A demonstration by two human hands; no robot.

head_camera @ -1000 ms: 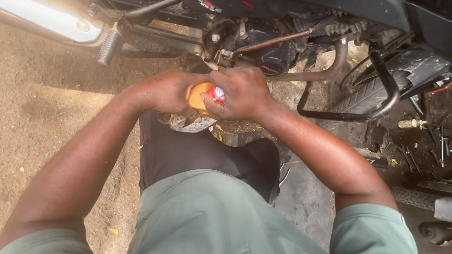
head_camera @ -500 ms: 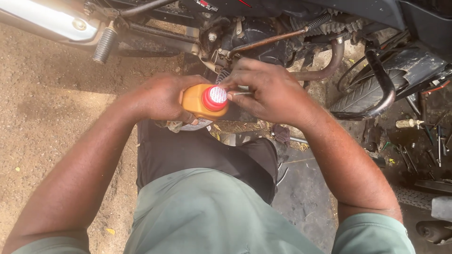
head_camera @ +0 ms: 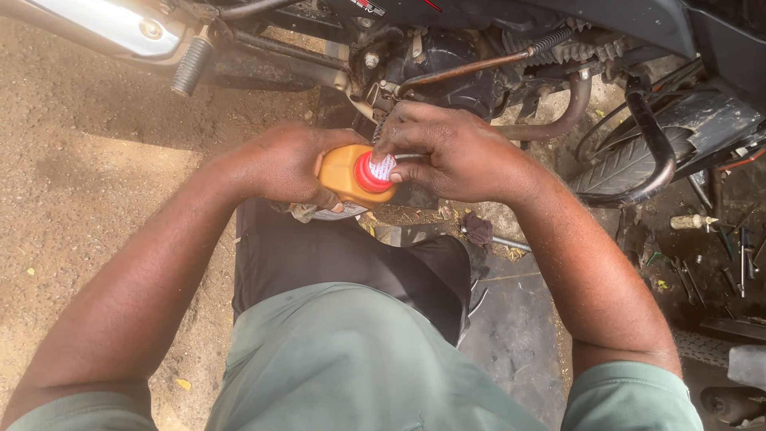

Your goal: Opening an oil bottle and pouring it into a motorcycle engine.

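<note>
There is one orange plastic bottle with one red cap, and two bare hands at work on it, held in front of the person's chest above the knees. Behind the bottle stands one motorcycle, seen from its lower side: one ribbed black footpeg, one chrome exhaust pipe running off to the upper left, one coiled spring along a thin rod, and one black tyre at the right, half hidden behind a curved black guard bar. The ground at the left is bare, sandy earth; at the right, small tools and a pale spark plug lie on dark, oily soil. A dark rag sits just under the right wrist. The left hand is wrapped around the bottle's body, fingers curled close and hiding most of it. The right hand is bunched, its fingertips pinching a whitish seal on top of the red cap, the other fingers folded.
</note>
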